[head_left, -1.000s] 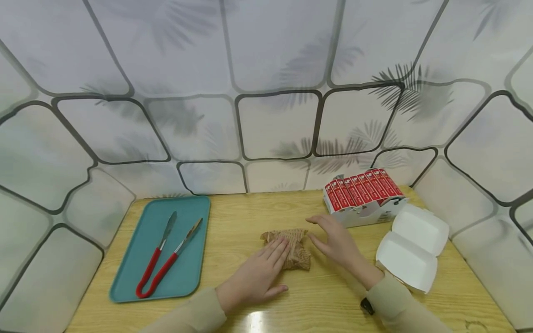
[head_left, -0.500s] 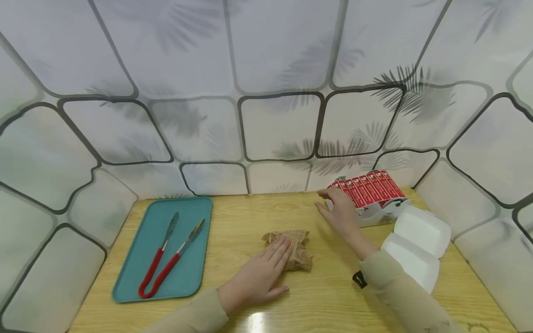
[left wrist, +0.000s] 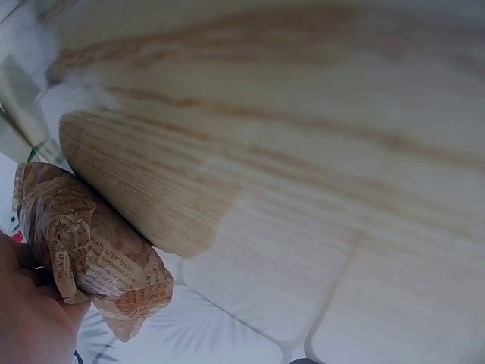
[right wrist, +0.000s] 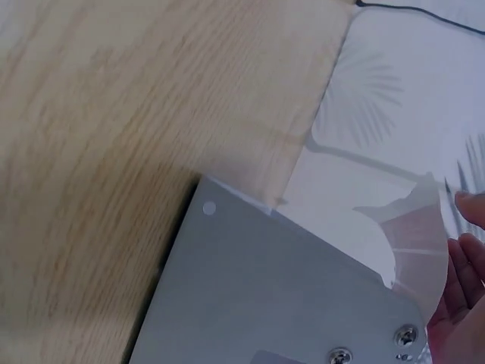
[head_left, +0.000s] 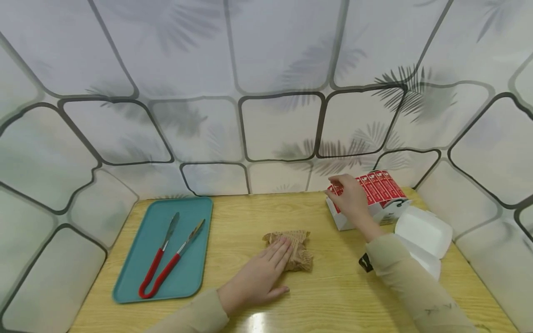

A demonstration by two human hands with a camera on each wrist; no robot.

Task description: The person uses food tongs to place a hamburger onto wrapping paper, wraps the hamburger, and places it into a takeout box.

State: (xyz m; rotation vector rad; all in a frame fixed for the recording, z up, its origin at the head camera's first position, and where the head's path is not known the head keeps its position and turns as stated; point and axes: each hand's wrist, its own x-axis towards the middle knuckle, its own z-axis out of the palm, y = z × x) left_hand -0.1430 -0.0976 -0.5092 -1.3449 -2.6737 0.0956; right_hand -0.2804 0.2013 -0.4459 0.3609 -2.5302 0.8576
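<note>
My left hand (head_left: 258, 277) rests with straight fingers on a brown printed paper packet (head_left: 300, 254) on the table. In the left wrist view, lettering shows on the crumpled paper packet (left wrist: 102, 250); its contents are hidden. My right hand (head_left: 351, 201) is over the left end of a white holder (head_left: 341, 222) with a row of red printed strips (head_left: 380, 187) on top. Its thumb and forefinger are apart. The right wrist view has the hand (right wrist: 464, 292) at the edge of the holder's side panel (right wrist: 265, 284), with no object seen in the fingers.
On the left, red-handled tongs (head_left: 160, 268) lie on a teal tray (head_left: 125, 282). An open white clamshell container (head_left: 424, 231) stands at the right, partly behind the right sleeve. A patterned wall (head_left: 275, 125) closes off the table's back and sides.
My right hand has moved away from the paper packet, up and to the right, and is now over the holder's left end. My left hand stays on the packet.
</note>
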